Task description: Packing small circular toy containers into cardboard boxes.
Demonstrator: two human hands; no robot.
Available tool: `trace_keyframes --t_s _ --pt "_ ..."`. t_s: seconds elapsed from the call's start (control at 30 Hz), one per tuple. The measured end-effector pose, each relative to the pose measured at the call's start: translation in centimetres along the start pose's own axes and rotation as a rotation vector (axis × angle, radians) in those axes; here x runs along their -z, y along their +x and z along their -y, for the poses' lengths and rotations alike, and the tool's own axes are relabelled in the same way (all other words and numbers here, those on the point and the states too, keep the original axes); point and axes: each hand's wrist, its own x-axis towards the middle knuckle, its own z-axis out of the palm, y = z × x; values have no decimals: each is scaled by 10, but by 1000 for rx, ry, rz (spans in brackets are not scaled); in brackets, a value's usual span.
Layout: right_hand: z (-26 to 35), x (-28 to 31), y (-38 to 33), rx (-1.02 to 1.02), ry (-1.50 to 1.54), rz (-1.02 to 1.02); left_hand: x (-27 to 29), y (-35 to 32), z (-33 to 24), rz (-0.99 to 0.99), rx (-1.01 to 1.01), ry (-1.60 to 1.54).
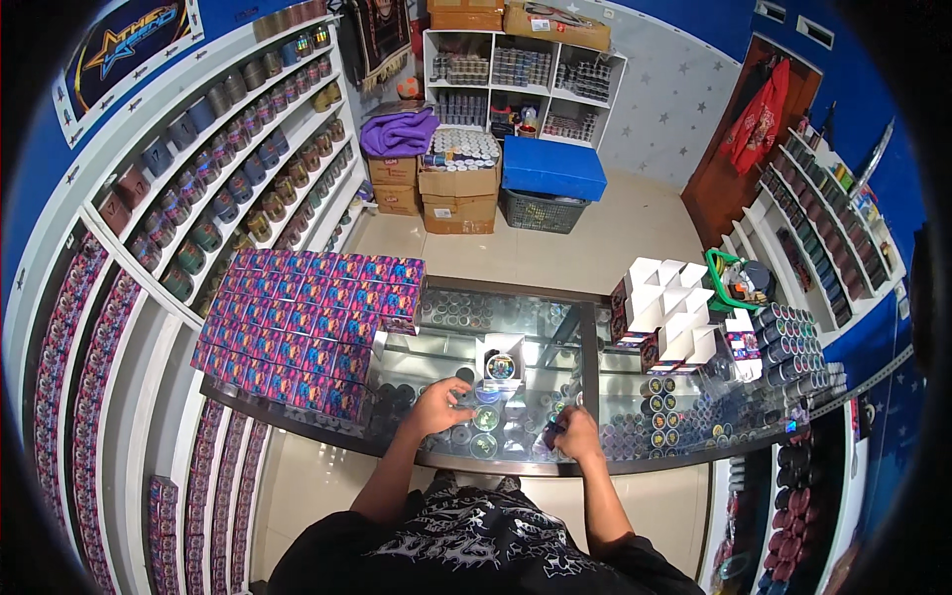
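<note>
My left hand point(436, 409) hovers over the glass counter point(446, 349) with fingers curved and apart, beside the round green-labelled discs point(485, 418). Nothing shows between its fingers. My right hand point(577, 433) is closed near the counter's front edge, its fingertips around something small and dark that I cannot make out. Ahead of and between my hands stands an open white box point(489, 350). A round black spool point(502, 366) with a colourful label is at this box, facing up. Whether the discs lie on the glass or under it is hard to tell.
Rows of purple-blue printed boxes point(297, 317) cover the counter's left end. White open boxes point(666, 302) are stacked at right, near a green basket point(732, 283) and many small spools point(788, 342). Shelves of spools point(233, 178) line the left wall. Cartons point(456, 198) stand beyond.
</note>
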Motion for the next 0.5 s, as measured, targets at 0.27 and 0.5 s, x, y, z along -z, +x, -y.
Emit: trace_keyframes --t_s 0.27,0.5 --pt "-10 24 7 -111 1002 140 -3 -19 -50 93 41 4" --pt "63 57 0 -141 1212 16 -31 -9 -78 99 -56 -504"
